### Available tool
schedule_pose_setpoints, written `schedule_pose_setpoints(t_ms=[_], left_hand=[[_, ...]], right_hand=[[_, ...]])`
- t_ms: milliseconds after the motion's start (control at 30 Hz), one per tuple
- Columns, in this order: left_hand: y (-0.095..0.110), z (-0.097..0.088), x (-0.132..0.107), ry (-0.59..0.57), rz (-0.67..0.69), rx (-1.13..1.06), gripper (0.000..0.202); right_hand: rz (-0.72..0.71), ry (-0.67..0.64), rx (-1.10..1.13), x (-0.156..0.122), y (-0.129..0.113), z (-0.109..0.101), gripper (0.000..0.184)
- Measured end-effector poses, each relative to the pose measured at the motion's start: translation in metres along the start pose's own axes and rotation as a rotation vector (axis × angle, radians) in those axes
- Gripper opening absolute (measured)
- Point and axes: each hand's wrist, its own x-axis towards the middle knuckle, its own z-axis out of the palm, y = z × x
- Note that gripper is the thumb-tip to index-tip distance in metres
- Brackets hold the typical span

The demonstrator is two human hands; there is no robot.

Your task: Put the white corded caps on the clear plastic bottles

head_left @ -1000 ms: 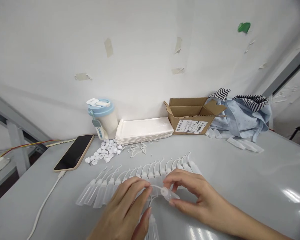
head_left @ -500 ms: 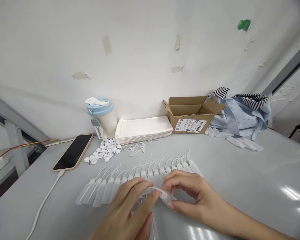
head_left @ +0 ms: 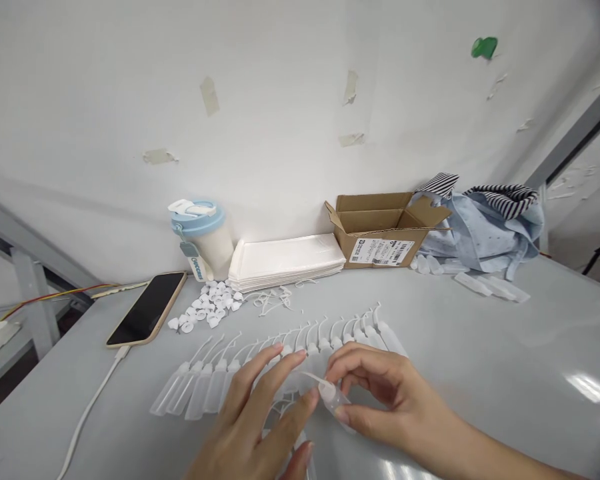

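Note:
My right hand [head_left: 380, 393] pinches a small clear plastic bottle [head_left: 336, 399] with a thin curved white nozzle, low in the middle of the grey table [head_left: 480, 360]. My left hand [head_left: 260, 420] reaches in from the left, its fingers stretched out, and its fingertips touch the nozzle end of that bottle. Just behind both hands lies a row of several like bottles [head_left: 280, 360] side by side, nozzles pointing away from me. More clear pieces lie under my left hand, mostly hidden.
A pile of small white caps [head_left: 207, 310] and loose white strings [head_left: 275, 299] lie behind the row. A phone [head_left: 147, 308] on a cable, a blue-lidded cup [head_left: 203, 240], stacked white trays [head_left: 287, 260], a cardboard box [head_left: 385, 230] and clothing [head_left: 485, 227] line the wall.
My left fingers have spread and stretched out further over the bottle's nozzle. My right hand has kept its pinch on the bottle and shifted slightly toward me.

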Motion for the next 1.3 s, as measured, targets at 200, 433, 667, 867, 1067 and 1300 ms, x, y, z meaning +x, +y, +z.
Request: schedule_pose_setpoints(t_ms=[200,433,667,867,1067,1300], left_hand=[[0.000,-0.003,-0.002,-0.022,0.010,0.038,0.032],[0.000,0.000,-0.002,0.029,0.029,0.064,0.027],[0.002,0.000,-0.003,0.156,-0.055,0.141,0.024],[0.001,0.000,-0.006,0.120,-0.062,0.153,0.038],[0.001,0.003,-0.009,0.118,-0.041,0.164,0.049],[0.009,0.003,-0.006,0.122,-0.051,0.132,0.043]], right_hand=[[0.060,0.013,0.123,-0.001,0.003,0.000,0.014],[0.119,-0.029,0.319,0.002,0.008,0.001,0.021],[0.177,-0.091,0.589,0.004,0.014,0.005,0.029],[0.234,-0.152,0.721,0.005,0.018,0.008,0.030],[0.249,-0.176,0.829,0.005,0.024,0.013,0.032],[0.268,-0.165,0.824,0.004,0.025,0.019,0.033]])
